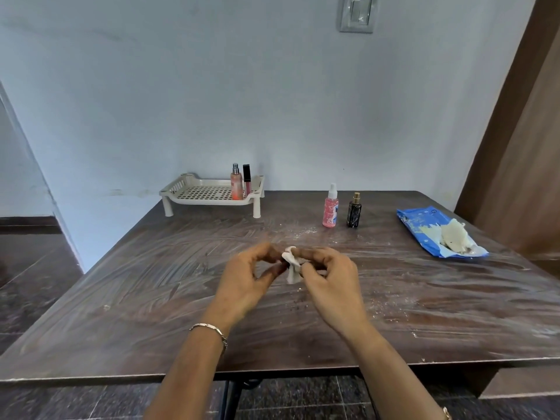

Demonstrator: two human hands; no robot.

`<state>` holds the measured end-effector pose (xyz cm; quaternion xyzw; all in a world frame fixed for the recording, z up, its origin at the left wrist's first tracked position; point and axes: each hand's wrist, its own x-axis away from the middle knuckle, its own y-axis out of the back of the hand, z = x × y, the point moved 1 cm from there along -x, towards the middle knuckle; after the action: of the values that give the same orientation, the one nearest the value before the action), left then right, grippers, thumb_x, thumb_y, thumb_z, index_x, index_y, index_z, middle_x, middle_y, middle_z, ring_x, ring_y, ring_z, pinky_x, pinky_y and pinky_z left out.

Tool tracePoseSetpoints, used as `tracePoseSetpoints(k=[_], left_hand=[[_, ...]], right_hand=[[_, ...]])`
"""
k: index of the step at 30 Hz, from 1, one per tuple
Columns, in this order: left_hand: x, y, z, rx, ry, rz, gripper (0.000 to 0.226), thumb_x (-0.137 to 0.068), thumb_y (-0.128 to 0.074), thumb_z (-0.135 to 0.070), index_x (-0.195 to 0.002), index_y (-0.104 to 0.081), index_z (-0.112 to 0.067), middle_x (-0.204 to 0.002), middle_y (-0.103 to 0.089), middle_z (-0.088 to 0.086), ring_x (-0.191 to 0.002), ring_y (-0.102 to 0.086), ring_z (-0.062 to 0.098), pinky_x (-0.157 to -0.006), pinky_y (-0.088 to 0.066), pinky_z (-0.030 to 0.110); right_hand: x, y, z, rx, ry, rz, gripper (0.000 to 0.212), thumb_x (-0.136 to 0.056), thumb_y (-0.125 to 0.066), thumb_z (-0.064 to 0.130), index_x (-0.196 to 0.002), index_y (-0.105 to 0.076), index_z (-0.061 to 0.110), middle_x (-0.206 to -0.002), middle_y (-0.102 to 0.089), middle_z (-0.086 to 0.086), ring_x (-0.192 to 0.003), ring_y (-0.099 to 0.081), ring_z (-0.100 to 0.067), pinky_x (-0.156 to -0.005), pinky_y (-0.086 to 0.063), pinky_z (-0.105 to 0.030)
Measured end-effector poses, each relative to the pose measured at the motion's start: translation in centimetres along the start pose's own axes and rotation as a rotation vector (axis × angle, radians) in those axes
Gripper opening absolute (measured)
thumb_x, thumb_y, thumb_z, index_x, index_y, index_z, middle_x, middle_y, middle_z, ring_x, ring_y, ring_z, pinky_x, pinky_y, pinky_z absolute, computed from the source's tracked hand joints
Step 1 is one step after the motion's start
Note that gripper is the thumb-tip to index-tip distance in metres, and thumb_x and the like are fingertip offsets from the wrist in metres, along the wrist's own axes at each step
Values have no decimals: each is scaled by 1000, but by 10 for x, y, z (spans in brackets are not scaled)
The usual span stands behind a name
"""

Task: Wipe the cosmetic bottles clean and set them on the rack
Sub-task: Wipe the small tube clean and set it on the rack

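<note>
Both hands are raised just above the middle of the table (151, 283), meeting at a small white wipe (292, 268). The right hand (330, 277) pinches the wipe between thumb and curled fingers. The left hand (251, 274) is curled against its other edge and appears to pinch it too, though blur there leaves the contact uncertain. Whether anything is wrapped in the wipe cannot be determined. A bracelet (212, 328) sits on the left wrist. The rack (209, 202) stands at the far edge against the wall, with a peach spray bottle (236, 184) and a lip gloss tube (247, 178) upright in its right end. A pink spray bottle (330, 209) and a dark perfume bottle (354, 212) stand side by side on the table, well right of the rack. A blue wipes pack (424, 225) lies further right, a wipe bunched at its opening.
</note>
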<state>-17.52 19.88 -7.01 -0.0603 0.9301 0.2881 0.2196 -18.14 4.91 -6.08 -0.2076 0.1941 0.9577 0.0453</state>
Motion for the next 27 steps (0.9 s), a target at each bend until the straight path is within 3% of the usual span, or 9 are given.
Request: tracePoseSetpoints(k=[4,6,9,12,15,17,23,27], left_hand=[[16,-12,9,-29,15,-22,31,-78,-71,-2,-69,-63,-31,-70,-67,-21,-77,-63,-8,-72,-45,8],[18,-14,12,-49,31,-38,38,-77,-70,-1,-64,-61,-36,-66,-66,-23,-72,-63,-6,-68,-46,10],[19,-14,8,-72,61,-3,26,-78,-69,-2,-75,-68,-28,-73,-69,-18,-78,-65,-4,-75,-50,15],[18,-14,2,-163,76,72,16,-78,-73,-16,-85,-68,-29,-83,-68,-21,-82,-63,-3,-82,-51,21],[17,-13,-3,-299,116,191,27,-70,-73,-50,-92,-60,-41,-93,-61,-27,-87,-56,-3,-90,-48,36],[18,-16,-8,-439,128,264,38,-67,-69,-63,-99,-57,-43,-96,-53,-28,-94,-51,-1,-94,-41,39],[25,-25,-13,-590,107,194,34,-80,-59,-59,-105,-61,-37,-101,-57,-19,-106,-51,6,-95,-37,39],[31,-28,-15,-502,55,95,27,-84,-59,-53,-102,-64,-34,-95,-65,-16,-98,-58,4,-94,-41,35]], right_hand=[[13,-14,-14,163,100,20,21,-81,-66,14,-98,-74,26,-94,-67,16,-89,-62,-1,-83,-51,-24],[17,-19,-20,157,99,26,25,-82,-66,9,-101,-73,23,-96,-67,14,-91,-62,-2,-85,-50,-22],[14,-17,-25,116,78,35,26,-81,-67,7,-99,-74,24,-93,-69,16,-88,-64,0,-84,-51,-20],[8,-9,-28,86,38,17,25,-79,-68,5,-94,-75,24,-87,-69,18,-82,-65,2,-81,-53,-20],[2,7,-33,123,0,-38,21,-80,-69,7,-91,-75,24,-86,-70,15,-80,-65,2,-78,-54,-21],[2,18,-37,229,36,-40,17,-81,-69,11,-90,-75,23,-87,-71,13,-82,-65,-1,-76,-52,-22],[10,25,-48,604,179,134,25,-85,-58,6,-100,-73,18,-98,-65,3,-90,-62,-20,-78,-51,-36],[8,34,-53,660,135,63,27,-83,-57,2,-101,-72,15,-95,-64,0,-86,-62,-24,-74,-51,-39]])
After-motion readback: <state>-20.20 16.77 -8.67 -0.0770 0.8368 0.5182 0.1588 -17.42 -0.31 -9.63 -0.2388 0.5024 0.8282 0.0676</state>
